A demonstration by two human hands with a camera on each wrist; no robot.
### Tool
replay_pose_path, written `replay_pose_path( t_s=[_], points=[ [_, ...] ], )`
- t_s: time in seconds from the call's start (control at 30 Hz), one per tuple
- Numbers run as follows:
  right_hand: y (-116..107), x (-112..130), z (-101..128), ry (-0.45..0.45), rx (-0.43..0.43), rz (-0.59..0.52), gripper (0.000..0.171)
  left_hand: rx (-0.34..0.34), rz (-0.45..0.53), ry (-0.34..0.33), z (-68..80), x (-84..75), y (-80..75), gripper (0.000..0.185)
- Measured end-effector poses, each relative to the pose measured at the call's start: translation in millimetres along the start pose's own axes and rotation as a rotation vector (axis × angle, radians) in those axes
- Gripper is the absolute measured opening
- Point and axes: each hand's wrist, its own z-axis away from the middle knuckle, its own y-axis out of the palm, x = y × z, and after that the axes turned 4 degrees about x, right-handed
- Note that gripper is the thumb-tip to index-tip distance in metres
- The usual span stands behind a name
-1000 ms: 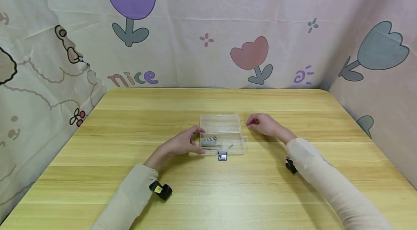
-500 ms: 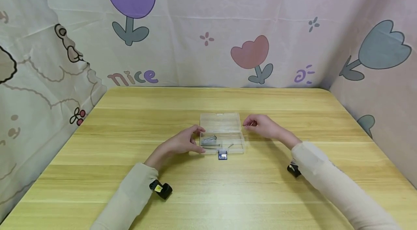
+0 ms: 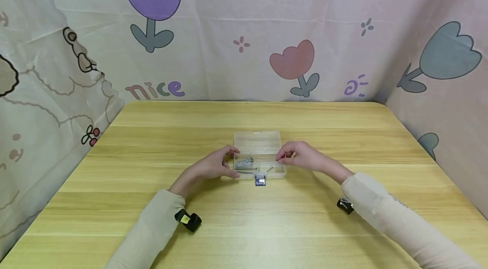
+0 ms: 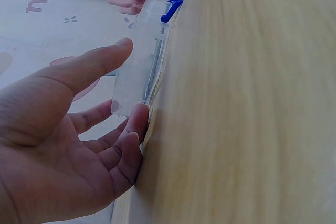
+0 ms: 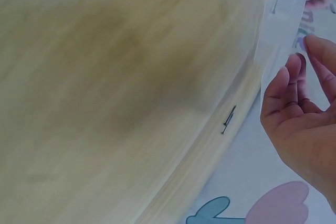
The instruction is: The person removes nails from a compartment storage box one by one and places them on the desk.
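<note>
A clear plastic compartment box (image 3: pixel 268 158) lies with its lid (image 3: pixel 257 142) folded back. Several nails (image 3: pixel 245 160) are in its back left compartment, longer ones in front of them, and a short one (image 3: pixel 270 169) at the front right. My left hand (image 3: pixel 213 165) holds the box's left end, thumb at the front corner and fingers behind. Above the box's right end, my right hand (image 3: pixel 303 155) has thumb and fingertips drawn together on a small nail, mostly hidden by the fingers. In the right wrist view, two nails (image 5: pixel 228 119) lie on the table beyond the box.
The box's blue latch (image 3: pixel 260 181) hangs down at its front. A wooden table (image 3: pixel 244 226) carries everything, and patterned cloth (image 3: pixel 213 65) hangs behind and at both sides. Each wrist wears a small black camera.
My right hand has come from the table just right of the box, leftward and nearer, to over the box's right end. The left hand has stayed at the box's left end.
</note>
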Motion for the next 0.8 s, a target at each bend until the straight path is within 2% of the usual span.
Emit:
replay_pose_path(
  t_s=[0.27, 0.47, 0.63, 0.8],
  points=[
    [6.9, 7.0, -5.1, -0.059, 0.038, 0.083, 0.009, -0.001, -0.011, 0.003, 1.0, -0.7, -1.3, 0.069],
    [13.0, 11.1, -8.6, -0.105, 0.022, 0.168, 0.011, -0.001, -0.013, 0.001, 0.9, -1.4, -1.9, 0.069],
    [18.0, 13.9, -8.6, -0.111, -0.011, 0.245, 0.007, 0.011, -0.02, 0.018, 0.2, -2.7, -0.4, 0.069],
    [22.4, 17.3, -9.5, -0.078, -0.043, 0.308, 0.006, 0.007, 0.002, 0.01, 0.2, -2.6, 0.5, 0.07]
  ],
)
